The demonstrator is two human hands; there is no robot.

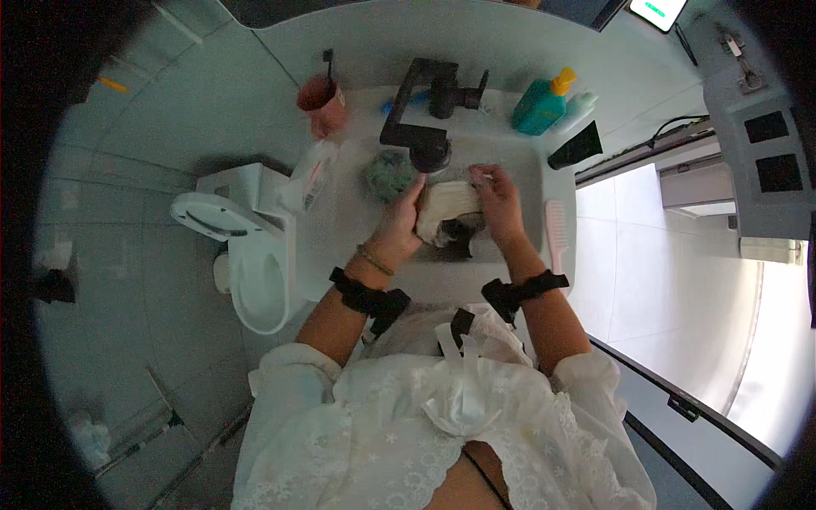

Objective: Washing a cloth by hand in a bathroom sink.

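Over a white washbasin [331,236], a cream-coloured item with a dark part [448,203], possibly a shoe, is held between my two hands. My left hand [400,220] grips its left side, thumb pointing up towards the black faucet [428,137]. On its upper right edge are the bent fingers of my right hand [497,197]; whether they hold something small is unclear. A greenish mesh-like ball [389,176] lies in the basin left of my left hand. Dark material shows beneath the item, its kind unclear.
Behind the basin stand a pink cup [323,108] with a toothbrush, a teal pump bottle [539,107] and a black tube [575,146]. A pink comb [556,234] lies on the right rim. A white bottle [313,175] is at the left, beside the toilet [258,280].
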